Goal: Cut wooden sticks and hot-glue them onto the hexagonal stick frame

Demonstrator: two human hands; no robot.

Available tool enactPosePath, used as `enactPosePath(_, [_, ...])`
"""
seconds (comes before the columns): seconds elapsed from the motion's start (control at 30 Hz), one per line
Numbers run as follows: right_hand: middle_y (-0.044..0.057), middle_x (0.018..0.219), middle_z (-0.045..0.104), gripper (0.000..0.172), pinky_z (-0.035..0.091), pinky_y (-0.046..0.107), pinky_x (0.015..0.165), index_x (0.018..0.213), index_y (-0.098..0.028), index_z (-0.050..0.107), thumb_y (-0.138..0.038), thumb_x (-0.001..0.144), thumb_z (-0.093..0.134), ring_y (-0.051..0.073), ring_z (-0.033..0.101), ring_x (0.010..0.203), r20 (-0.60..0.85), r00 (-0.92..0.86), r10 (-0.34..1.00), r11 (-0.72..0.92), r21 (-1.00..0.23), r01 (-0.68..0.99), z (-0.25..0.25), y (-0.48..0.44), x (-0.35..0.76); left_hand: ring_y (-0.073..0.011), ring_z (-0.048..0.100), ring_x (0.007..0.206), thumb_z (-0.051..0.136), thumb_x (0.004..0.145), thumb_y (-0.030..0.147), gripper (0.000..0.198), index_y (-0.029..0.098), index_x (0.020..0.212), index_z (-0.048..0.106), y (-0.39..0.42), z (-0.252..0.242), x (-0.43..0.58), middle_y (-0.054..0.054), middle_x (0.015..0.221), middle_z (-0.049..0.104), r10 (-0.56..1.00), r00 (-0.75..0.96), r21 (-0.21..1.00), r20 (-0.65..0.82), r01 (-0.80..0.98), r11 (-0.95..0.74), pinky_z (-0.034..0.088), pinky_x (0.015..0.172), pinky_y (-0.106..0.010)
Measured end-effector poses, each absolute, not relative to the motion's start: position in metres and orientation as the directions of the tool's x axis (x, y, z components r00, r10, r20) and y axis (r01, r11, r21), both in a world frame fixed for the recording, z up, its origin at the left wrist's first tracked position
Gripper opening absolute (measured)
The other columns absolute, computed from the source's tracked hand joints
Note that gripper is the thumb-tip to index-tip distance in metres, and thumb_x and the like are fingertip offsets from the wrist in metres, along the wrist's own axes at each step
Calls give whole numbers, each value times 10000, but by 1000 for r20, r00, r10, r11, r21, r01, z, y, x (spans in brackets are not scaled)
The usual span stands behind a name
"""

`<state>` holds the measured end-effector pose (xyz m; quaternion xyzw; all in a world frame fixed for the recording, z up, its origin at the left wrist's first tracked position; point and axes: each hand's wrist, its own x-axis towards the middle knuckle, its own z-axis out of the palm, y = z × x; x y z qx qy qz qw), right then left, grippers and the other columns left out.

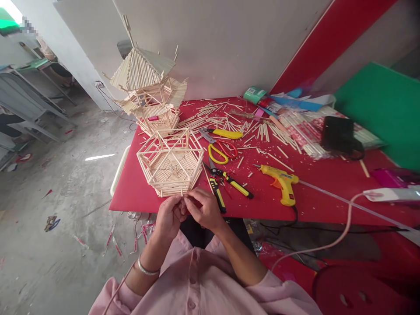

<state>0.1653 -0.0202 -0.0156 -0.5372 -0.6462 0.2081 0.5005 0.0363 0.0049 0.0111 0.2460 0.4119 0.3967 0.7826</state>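
My left hand (170, 216) and my right hand (205, 209) meet at the front edge of the red table, fingers pinched together. Whatever lies between the fingertips is too small or hidden to make out. Just beyond them sits an open polygonal frame of wooden sticks (173, 168), its floor laid in concentric rings. Behind it rises a pagoda-like stick model (141, 74) with a pointed slatted roof. To the right of the frame lie pruning shears (226, 183), scissors with red and yellow handles (218, 151) and a yellow utility knife (226, 133).
A yellow glue gun (280, 181) lies on the red table (315, 201), a clear glue stick trailing rightward from its back. Loose sticks (210, 116), packed chopsticks (303, 131) and a black box (337, 135) spread behind. A power strip (390, 194) lies at right, its cord hanging below.
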Motion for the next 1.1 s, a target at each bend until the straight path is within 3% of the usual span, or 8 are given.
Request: enactPosePath(1.1, [49,850,679,125,515,310,751,940,-216,657,-251,892,547,186,634,818,419,79,905,330,-806,491,-15,-21,165,-74,394,440,663,755,320,259,133,601,569,5,9,35,17,487,462,818,353,698,-454,-429,573,266,396,-193])
